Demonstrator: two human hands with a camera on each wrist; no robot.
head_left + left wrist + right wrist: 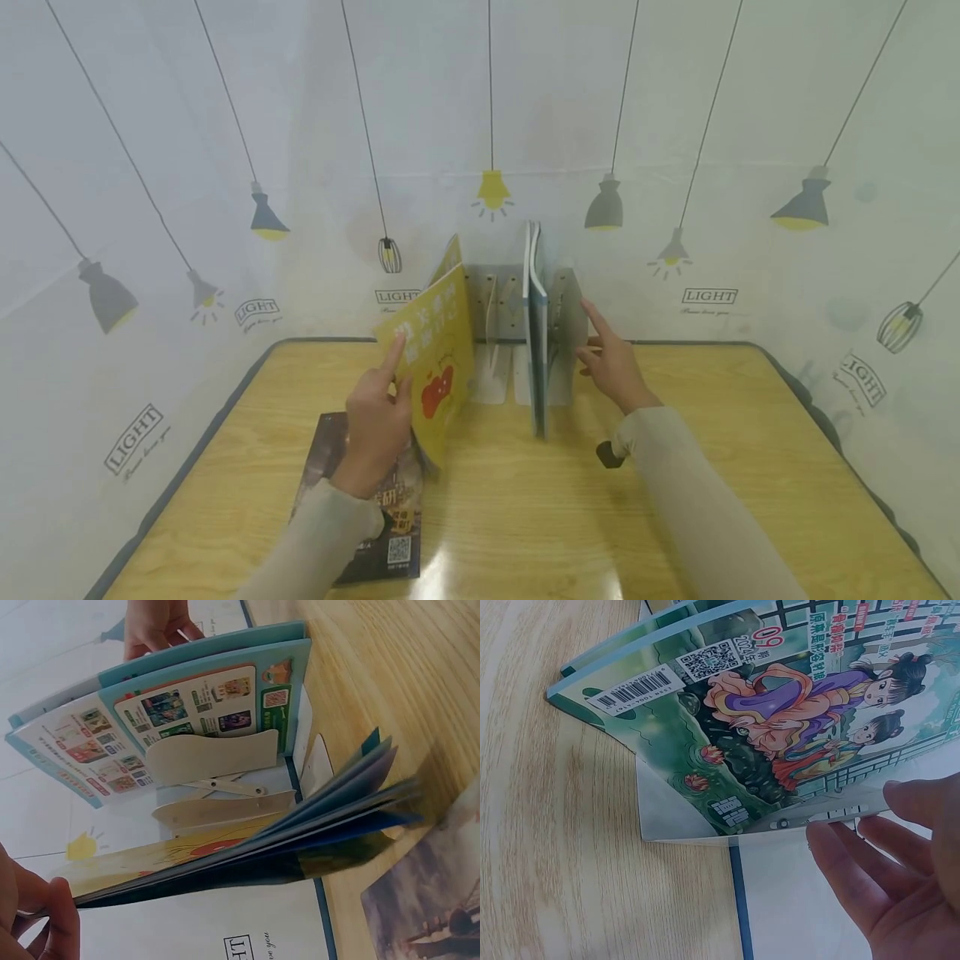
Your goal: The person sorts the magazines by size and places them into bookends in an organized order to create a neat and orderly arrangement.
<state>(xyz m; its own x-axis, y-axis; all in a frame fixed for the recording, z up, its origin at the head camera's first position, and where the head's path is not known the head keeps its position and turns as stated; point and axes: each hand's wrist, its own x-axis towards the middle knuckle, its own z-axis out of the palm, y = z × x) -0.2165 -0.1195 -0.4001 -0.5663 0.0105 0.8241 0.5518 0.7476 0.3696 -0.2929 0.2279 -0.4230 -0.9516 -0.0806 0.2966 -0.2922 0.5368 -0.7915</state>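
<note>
My left hand pinches a thin yellow book with white lettering and a red cartoon figure. Its pages fan apart at the lower end in the left wrist view, and it tilts beside the left end of a white metal bookend. At the bookend's right end, my right hand holds the edge of the upright end plate between thumb and fingers. Two blue-edged magazines stand upright among the dividers; the nearer cover shows illustrated figures in robes.
A dark magazine with a QR code lies flat on the wooden table, partly under my left forearm. Behind the bookend hangs a white backdrop printed with lamps. It also closes off both sides of the table.
</note>
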